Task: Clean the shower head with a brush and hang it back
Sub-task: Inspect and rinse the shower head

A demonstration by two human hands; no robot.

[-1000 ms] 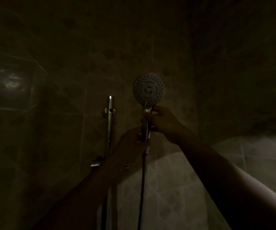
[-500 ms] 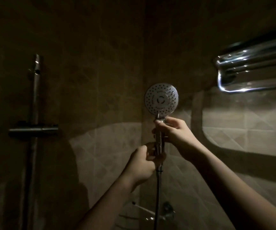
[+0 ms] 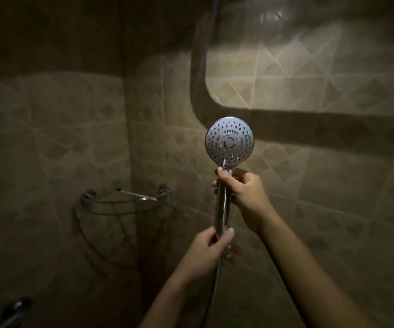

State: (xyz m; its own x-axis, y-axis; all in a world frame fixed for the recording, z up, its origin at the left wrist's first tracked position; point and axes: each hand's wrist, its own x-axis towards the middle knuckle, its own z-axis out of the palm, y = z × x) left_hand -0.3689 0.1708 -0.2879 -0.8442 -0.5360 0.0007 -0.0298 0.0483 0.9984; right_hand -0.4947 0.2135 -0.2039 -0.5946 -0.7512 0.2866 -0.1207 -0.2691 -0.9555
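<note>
Up against the tiled corner of the stall, I have the shower head (image 3: 229,144) raised with its handle (image 3: 221,207) close to upright. The round spray face sits on top and is turned back toward the camera, and the hose (image 3: 212,292) drops from the handle's lower end out of view. The right hand (image 3: 245,195) grips the top of the handle just under the spray face, its fingers (image 3: 215,185) curled round the chrome from the right side and the thumb tip up near the neck. The left hand (image 3: 211,252) is lower, with its fingers (image 3: 226,236) wrapped round the foot of the handle where the hose joins. So both hands are closed on the 1 long axis, one above the other, and bare chrome shows between them. Both arms reach forward and up, the right from the lower right and the left from bottom centre. A wire corner shelf (image 3: 122,200) hangs well apart to the left. I see no brush and no wall holder. By my reading, scrubbing calls for 1 hand to come free. The right grip sits nearest the face and steers it, so the left looks the likelier hand to let go. The nozzles already face the near side.
</note>
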